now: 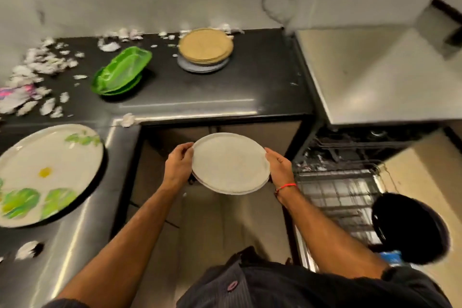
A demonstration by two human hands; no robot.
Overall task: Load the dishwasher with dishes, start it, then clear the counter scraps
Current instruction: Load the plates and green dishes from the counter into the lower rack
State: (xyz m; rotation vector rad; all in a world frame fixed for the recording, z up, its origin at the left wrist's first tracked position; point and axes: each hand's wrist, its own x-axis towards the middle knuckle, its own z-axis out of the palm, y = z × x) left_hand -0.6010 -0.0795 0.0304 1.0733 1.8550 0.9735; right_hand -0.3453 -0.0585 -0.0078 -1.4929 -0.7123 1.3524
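I hold a small stack of white plates [230, 164] level in front of my body, over the floor. My left hand [178, 161] grips the stack's left rim and my right hand [278, 169] grips its right rim. To the right, the dishwasher [337, 197] stands open with its lower wire rack pulled out. On the black counter [225, 87] sit a stack of tan and grey plates [205, 49] and tilted green plates [121, 72]. White paper scraps [45, 62] lie scattered along the counter's back and left side.
A large white platter with green leaf print [45, 172] lies on the counter at the left. A black round bin [410, 230] stands on the floor beside the dishwasher door. A steel surface [375, 70] runs above the dishwasher. More scraps [27, 250] lie at the near left.
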